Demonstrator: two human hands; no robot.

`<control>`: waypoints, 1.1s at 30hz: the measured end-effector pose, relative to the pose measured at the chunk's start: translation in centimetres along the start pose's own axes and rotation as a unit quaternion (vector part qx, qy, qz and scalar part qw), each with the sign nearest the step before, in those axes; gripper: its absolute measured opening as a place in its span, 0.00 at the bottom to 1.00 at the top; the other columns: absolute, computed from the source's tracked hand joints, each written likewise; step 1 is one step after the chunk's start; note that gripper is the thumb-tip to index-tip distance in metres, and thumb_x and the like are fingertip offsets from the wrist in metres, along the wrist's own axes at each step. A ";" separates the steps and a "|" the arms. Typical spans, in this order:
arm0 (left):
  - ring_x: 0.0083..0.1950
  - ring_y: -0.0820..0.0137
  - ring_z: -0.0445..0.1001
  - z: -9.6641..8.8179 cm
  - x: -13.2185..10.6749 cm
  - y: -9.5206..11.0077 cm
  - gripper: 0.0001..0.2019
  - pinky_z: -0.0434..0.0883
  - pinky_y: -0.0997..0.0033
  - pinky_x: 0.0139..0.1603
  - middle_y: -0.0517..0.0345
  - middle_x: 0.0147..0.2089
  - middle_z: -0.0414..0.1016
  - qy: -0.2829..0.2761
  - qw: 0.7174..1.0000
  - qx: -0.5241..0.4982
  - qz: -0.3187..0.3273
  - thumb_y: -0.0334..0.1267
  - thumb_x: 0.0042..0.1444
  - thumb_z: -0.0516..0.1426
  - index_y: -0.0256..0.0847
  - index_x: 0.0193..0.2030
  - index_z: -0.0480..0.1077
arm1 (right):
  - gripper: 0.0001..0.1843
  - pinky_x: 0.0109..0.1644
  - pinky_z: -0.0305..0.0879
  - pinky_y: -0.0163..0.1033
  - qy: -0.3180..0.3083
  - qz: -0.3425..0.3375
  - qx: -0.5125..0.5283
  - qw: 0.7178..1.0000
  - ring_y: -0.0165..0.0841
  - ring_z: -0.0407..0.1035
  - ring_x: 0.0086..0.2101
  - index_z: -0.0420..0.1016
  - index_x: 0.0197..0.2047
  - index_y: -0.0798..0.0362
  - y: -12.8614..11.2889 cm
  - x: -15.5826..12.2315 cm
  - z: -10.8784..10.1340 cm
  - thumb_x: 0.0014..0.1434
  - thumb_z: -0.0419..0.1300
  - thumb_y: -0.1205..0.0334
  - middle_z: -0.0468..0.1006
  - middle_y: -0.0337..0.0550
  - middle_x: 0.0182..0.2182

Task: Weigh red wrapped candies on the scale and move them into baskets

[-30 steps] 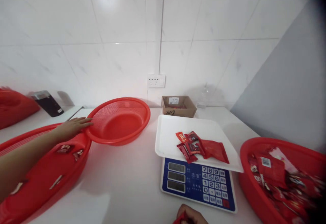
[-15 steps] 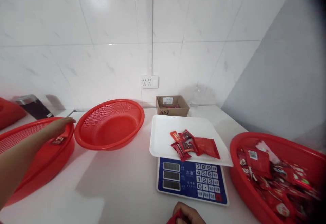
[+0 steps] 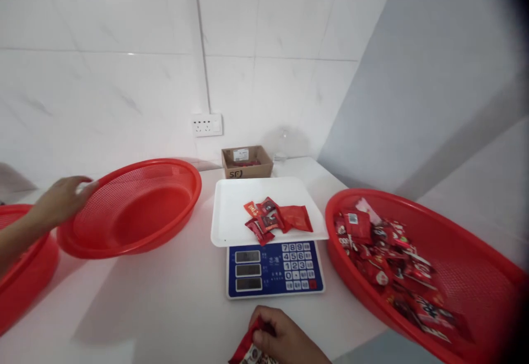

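My left hand [image 3: 61, 201] is closed by the left rim of the middle red basket [image 3: 165, 226]. Something small and whitish shows at its fingertips, too blurred to name. Near the front of the table, my right hand [image 3: 281, 333] grips the top of a red printed snack bag [image 3: 248, 347], cut off by the lower frame edge. Beyond it stands a digital scale [image 3: 268, 287] with a white tray [image 3: 231, 209]. Several small red snack packets [image 3: 266, 220] and a larger plain red packet [image 3: 296, 218] lie on that tray.
On the right, a large red basket [image 3: 467, 231] holds many red snack packets [image 3: 384, 253]. Another red basket [image 3: 33, 281] is partly seen at far left. A cardboard box [image 3: 248, 171] and a clear plastic object [image 3: 283, 146] stand near the wall, below a socket [image 3: 207, 125].
My left hand has moved from the far-left basket to the middle basket's rim. My right hand has come further into view with the snack bag. The view has turned right.
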State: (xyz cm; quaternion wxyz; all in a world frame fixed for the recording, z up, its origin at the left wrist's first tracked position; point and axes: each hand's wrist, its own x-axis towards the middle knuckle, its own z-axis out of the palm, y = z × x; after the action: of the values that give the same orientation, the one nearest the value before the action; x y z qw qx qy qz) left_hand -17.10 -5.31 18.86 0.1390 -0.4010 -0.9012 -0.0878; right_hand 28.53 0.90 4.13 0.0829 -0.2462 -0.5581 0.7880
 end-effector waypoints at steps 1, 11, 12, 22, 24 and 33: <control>0.53 0.61 0.65 -0.2 -0.4 2.4 0.25 0.61 0.64 0.54 0.48 0.51 0.69 -0.011 0.999 -0.017 0.045 0.49 0.58 0.40 0.32 0.50 0.64 | 0.24 0.32 0.56 0.32 0.003 0.000 0.005 1.000 0.28 0.63 0.26 0.66 0.32 0.56 0.0 0.0 0.0 0.46 0.62 0.42 0.68 0.35 0.24; 0.69 0.55 0.30 2.0 -7.2 25.6 0.39 0.40 0.48 0.64 0.45 0.70 0.35 -0.230 0.833 -0.178 0.472 0.61 0.54 0.44 0.42 0.66 0.42 | 0.24 0.29 0.56 0.30 0.035 -0.028 -0.007 0.999 0.26 0.62 0.24 0.66 0.30 0.57 0.9 -0.1 -0.1 0.45 0.63 0.42 0.68 0.35 0.22; 0.69 0.52 0.31 2.6 -7.2 26.9 0.40 0.41 0.45 0.63 0.43 0.70 0.35 -0.233 0.822 -0.174 0.490 0.63 0.52 0.45 0.42 0.67 0.41 | 0.24 0.29 0.56 0.30 0.038 -0.028 -0.006 0.999 0.26 0.62 0.24 0.66 0.30 0.57 1.0 -0.2 0.0 0.45 0.63 0.42 0.68 0.35 0.22; 0.52 0.55 0.66 4.8 -7.3 31.7 0.23 0.62 0.55 0.50 0.43 0.50 0.69 -0.135 0.818 -0.146 0.540 0.50 0.56 0.48 0.37 0.53 0.62 | 0.27 0.29 0.54 0.30 0.046 -0.037 -0.013 0.998 0.26 0.59 0.26 0.66 0.29 0.56 0.4 -0.3 0.2 0.43 0.62 0.39 0.66 0.34 0.23; 0.47 0.55 0.69 4.8 -7.3 31.6 0.19 0.65 0.57 0.45 0.45 0.45 0.72 -0.121 0.827 -0.144 0.530 0.48 0.55 0.49 0.38 0.48 0.64 | 0.27 0.30 0.54 0.30 0.045 -0.036 -0.004 0.998 0.26 0.60 0.27 0.66 0.29 0.56 0.2 -0.3 0.3 0.42 0.63 0.38 0.66 0.35 0.23; 0.38 0.63 0.74 4.6 -6.2 31.0 0.13 0.67 0.68 0.34 0.54 0.39 0.75 -0.088 0.871 -0.216 0.432 0.43 0.54 0.51 0.42 0.46 0.63 | 0.25 0.31 0.55 0.31 0.050 -0.045 0.001 0.998 0.27 0.62 0.25 0.65 0.28 0.55 0.5 -0.3 0.4 0.43 0.62 0.40 0.66 0.34 0.22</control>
State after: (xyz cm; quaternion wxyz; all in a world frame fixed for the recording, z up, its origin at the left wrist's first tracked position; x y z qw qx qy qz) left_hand 9.18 12.10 13.97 -0.0072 -0.7763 -0.6055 -0.1753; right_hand 28.65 0.27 3.81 0.1466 -0.2593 -0.5629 0.7710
